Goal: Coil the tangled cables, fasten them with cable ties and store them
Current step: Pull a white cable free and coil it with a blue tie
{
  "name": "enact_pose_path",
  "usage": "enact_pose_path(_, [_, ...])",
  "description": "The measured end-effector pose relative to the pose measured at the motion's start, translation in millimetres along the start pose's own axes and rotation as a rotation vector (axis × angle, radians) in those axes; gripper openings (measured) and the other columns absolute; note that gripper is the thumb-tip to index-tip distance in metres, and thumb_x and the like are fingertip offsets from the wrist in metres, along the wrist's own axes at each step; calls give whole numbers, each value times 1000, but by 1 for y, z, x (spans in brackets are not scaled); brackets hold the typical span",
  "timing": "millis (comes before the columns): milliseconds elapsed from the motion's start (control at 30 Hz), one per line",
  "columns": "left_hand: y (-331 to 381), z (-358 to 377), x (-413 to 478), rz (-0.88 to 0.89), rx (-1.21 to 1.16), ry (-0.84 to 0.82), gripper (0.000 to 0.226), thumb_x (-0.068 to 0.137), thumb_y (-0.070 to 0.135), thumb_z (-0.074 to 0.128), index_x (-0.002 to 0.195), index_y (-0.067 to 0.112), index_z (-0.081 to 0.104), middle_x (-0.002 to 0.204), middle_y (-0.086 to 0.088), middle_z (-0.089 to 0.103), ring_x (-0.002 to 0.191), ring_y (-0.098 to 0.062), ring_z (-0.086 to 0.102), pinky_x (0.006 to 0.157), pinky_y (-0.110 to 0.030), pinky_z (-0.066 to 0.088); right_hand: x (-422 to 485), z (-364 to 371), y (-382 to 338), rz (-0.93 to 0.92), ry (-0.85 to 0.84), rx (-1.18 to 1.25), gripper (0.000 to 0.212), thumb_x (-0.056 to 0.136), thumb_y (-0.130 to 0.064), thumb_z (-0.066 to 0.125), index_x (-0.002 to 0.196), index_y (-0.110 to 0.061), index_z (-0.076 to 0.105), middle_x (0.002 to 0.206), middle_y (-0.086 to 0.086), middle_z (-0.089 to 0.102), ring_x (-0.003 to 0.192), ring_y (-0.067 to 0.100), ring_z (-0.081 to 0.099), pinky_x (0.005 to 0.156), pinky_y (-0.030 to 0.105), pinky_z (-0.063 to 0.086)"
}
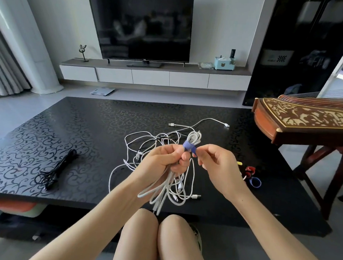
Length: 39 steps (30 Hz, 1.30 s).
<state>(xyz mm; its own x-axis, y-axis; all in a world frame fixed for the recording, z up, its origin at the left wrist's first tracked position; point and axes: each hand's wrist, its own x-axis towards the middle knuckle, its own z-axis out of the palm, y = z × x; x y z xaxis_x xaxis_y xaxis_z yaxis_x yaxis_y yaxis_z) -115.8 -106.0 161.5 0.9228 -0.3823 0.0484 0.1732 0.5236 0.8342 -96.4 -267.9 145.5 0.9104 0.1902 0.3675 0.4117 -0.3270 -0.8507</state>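
My left hand (pixel 164 159) grips a coiled bundle of white cable (pixel 169 190) above the black table (pixel 86 124), with loops hanging down toward my knees. A blue cable tie (pixel 188 146) is wrapped around the top of the bundle. My right hand (pixel 218 163) pinches the free end of that tie. Behind my hands a tangle of loose white cables (pixel 145 142) lies on the table. A black cable (pixel 57 169) lies bundled at the left.
Spare cable ties, red and blue (pixel 252 177), lie on the table to the right of my right hand. A wooden zither (pixel 307 120) on a stand overhangs the right end. A TV (pixel 141 25) and cabinet stand beyond the table.
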Motion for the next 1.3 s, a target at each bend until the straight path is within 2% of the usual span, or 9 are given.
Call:
enact_pose_path(133, [-11, 0, 5, 4, 19, 232, 20, 95, -2, 37, 81, 1, 50, 58, -2, 54, 45, -5, 44, 39, -11, 32, -18, 7, 2, -26, 41, -79, 24, 94, -17, 55, 75, -31, 60, 61, -10, 57, 57, 1, 52, 54, 16, 39])
enact_pose_path(400, [-33, -5, 7, 442, 945, 523, 24, 90, 4, 57, 69, 15, 54, 55, 5, 59, 50, -7, 48, 49, -25, 41, -18, 16, -10, 208, 48, 134, 24, 94, -16, 56, 77, -8, 69, 55, -6, 57, 50, 6, 47, 53, 27, 38])
enact_pose_path(567, [-32, -16, 10, 964, 1613, 313, 9, 77, -14, 57, 78, -8, 65, 64, -8, 62, 52, -26, 50, 52, -32, 42, -7, 15, -21, 433, 28, 460, 22, 94, -3, 54, 79, -5, 70, 54, -3, 57, 48, 3, 47, 56, 24, 42])
enact_pose_path(867, [-28, -16, 8, 1100, 1976, 92, 27, 94, -4, 41, 91, -14, 67, 75, -17, 64, 61, -29, 57, 58, -38, 51, 6, 10, -24, 650, 57, 768, 18, 89, -12, 64, 75, -2, 68, 57, 1, 52, 48, 7, 43, 51, 21, 41])
enact_pose_path(1000, [-25, -9, -6, 781, 1690, 53, 23, 85, 4, 63, 107, -2, 66, 88, -7, 69, 77, -21, 61, 73, -28, 47, 4, 7, -13, 588, -7, 657, 20, 91, -15, 62, 79, 0, 70, 61, 1, 50, 49, 6, 45, 57, 22, 43])
enact_pose_path(1067, [-15, -3, -10, 432, 1318, 184, 13, 94, 20, 55, 102, 17, 65, 81, 11, 69, 75, -5, 60, 70, -16, 46, 3, 1, -8, 538, -84, 615, 20, 91, -15, 61, 81, 0, 70, 63, 2, 51, 51, 5, 44, 55, 21, 42])
enact_pose_path(1133, [3, -7, -2, -11, 895, 232, 14, 97, 28, 50, 91, 18, 59, 81, 5, 72, 75, -9, 65, 68, -16, 51, 1, -4, -7, 487, -187, 586, 18, 90, -15, 61, 82, -2, 71, 64, 1, 52, 54, 5, 45, 55, 20, 43])
enact_pose_path(1200, [20, -14, 6, -368, 629, 34, 32, 96, 35, 44, 93, 9, 63, 94, -16, 72, 86, -26, 67, 79, -30, 55, -1, -8, -9, 430, -307, 574, 19, 87, -18, 62, 83, -2, 71, 66, 2, 54, 57, 6, 47, 60, 22, 48])
enact_pose_path(1300, [18, -22, 9, -464, 465, -279, 41, 95, 36, 42, 101, 7, 70, 98, -15, 70, 93, -28, 66, 89, -37, 50, -2, -15, -16, 344, -440, 624, 23, 83, -22, 60, 85, 0, 67, 64, 4, 59, 58, 10, 54, 64, 26, 53])
